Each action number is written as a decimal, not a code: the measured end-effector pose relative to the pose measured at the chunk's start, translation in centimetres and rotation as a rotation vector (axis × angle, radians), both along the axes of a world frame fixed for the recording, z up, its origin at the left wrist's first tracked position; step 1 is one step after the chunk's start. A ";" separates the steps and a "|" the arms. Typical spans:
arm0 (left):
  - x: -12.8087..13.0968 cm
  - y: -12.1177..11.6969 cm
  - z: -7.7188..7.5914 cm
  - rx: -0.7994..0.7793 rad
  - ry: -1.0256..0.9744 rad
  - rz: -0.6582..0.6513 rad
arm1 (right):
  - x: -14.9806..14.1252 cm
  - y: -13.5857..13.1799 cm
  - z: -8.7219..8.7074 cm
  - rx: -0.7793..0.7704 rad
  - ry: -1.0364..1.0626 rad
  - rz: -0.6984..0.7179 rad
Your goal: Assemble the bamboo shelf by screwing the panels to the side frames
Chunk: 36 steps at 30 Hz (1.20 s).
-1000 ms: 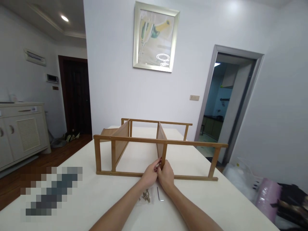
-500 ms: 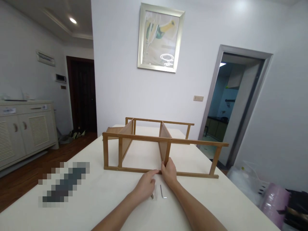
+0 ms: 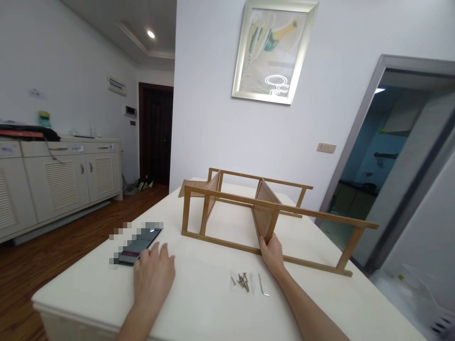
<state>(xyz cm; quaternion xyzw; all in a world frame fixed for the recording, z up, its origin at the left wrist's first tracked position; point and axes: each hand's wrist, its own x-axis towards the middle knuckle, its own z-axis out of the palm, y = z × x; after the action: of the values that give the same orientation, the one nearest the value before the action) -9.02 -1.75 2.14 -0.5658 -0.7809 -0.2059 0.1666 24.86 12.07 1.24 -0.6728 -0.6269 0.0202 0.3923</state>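
A wooden shelf frame [image 3: 231, 194] lies on its side on the white table [image 3: 199, 303], with panels set across between its side rails. My right hand [image 3: 273, 253] is closed around the near lower corner of the middle shelf panel [image 3: 267, 203], at the bottom rail. My left hand [image 3: 154, 272] is over the table's left part, fingers spread and holding nothing. Its fingertips are at the edge of a flat dark grey rectangular thing [image 3: 140, 244], partly blurred out; whether they touch, I cannot tell. Several screws [image 3: 243, 282] lie on a small clear bag, beside a hex key [image 3: 262, 285].
A loose-looking wooden piece [image 3: 194, 187] sits at the frame's left end. Left of the table stands a white louvred cabinet [image 3: 66, 175]. A white perforated basket [image 3: 423, 303] is beyond the table's right edge. A doorway [image 3: 384, 142] opens at the right.
My left hand has left the frame's lower rail and moved left to the dark flat thing. My right hand keeps its grip. The view has turned left, and the screws are now uncovered.
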 end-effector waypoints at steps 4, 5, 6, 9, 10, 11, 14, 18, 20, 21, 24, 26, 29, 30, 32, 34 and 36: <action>-3.0 -0.1 1.1 -0.063 0.127 0.205 | 0.0 0.1 0.0 -0.007 0.001 0.001; -3.3 0.0 1.0 -0.084 0.127 0.210 | 0.0 0.1 0.0 -0.009 0.003 0.002; -3.5 0.1 0.9 -0.107 0.118 0.208 | 0.0 0.2 0.0 -0.010 0.003 0.003; -3.5 0.4 0.7 -0.140 0.091 0.193 | 0.1 0.2 -0.1 -0.007 0.003 0.008; -3.4 0.5 0.7 -0.126 0.097 0.190 | 0.1 0.2 -0.1 -0.004 0.004 0.010; -3.1 0.5 0.8 -0.101 0.108 0.185 | 0.1 0.2 -0.1 -0.002 0.005 0.010; -1.2 0.7 1.7 -0.028 0.126 0.093 | 0.0 0.1 -0.1 -0.003 0.021 0.009; 4.3 2.1 3.2 -0.078 0.010 -0.272 | 0.0 0.1 -0.1 0.003 0.056 0.017; 7.6 3.6 3.7 -0.073 -0.082 -0.466 | -0.1 0.1 -0.1 0.008 0.063 0.016; 9.3 4.6 3.8 -0.062 -0.141 -0.564 | -0.1 0.0 -0.1 0.011 0.066 0.014; 14.2 7.9 3.8 0.006 -0.481 -0.795 | -0.2 -0.3 -0.2 0.029 0.070 0.018; 17.1 9.9 3.3 0.018 -0.563 -0.846 | -0.2 -0.4 -0.3 0.042 0.069 0.025; 20.6 12.2 2.3 0.019 -0.664 -0.903 | -0.1 -0.7 -0.4 0.051 0.075 0.025; 21.5 12.6 1.9 0.014 -0.698 -0.920 | -0.1 -0.7 -0.4 0.050 0.081 0.029; 22.8 13.1 1.0 0.002 -0.755 -0.954 | -0.1 -0.9 -0.4 0.045 0.097 0.038; 23.5 13.3 0.4 -0.004 -0.790 -0.981 | -0.1 -1.0 -0.4 0.035 0.115 0.048; 23.7 13.4 0.0 0.000 -0.805 -0.987 | -0.1 -1.0 -0.3 0.019 0.132 0.059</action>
<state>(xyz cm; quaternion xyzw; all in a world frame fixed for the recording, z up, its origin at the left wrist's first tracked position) 14.70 11.60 2.10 -0.7374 -0.4296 -0.4550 -0.2544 24.80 11.05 0.89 -0.6476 -0.6195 0.0701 0.4381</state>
